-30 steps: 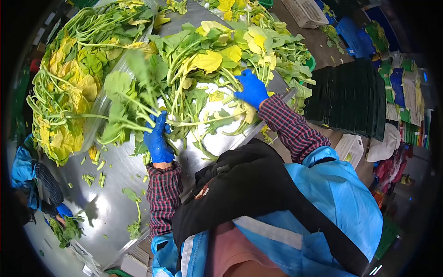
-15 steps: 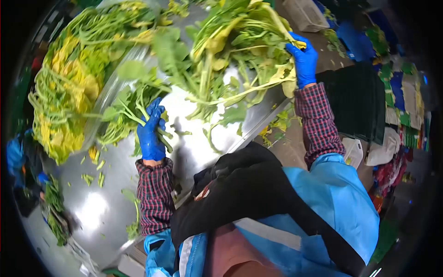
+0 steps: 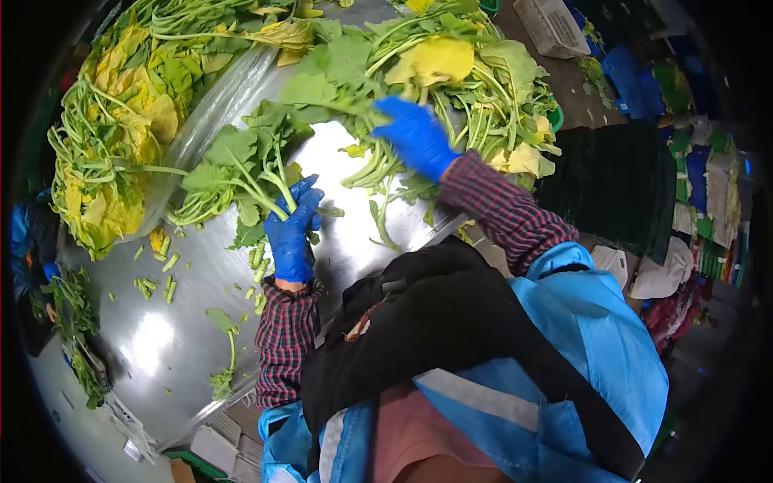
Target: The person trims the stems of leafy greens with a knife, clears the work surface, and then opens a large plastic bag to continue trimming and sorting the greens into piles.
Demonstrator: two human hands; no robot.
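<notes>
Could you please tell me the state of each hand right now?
Left hand: closed around leafy stems.
Right hand: at the pile of greens, slightly blurred; whether it grips anything cannot be told.

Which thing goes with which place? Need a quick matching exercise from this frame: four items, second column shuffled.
Things
1. left hand
2. right hand
3. lone leafy sprig
4. dark stack

Places
A. just below the large yellow leaf, as the picture shows it
B. off the table, toward the right of the picture
C. closed around green stems
D. lying on the metal table, left of a checked sleeve

Pairs: 1-C; 2-A; 3-D; 4-B
</notes>
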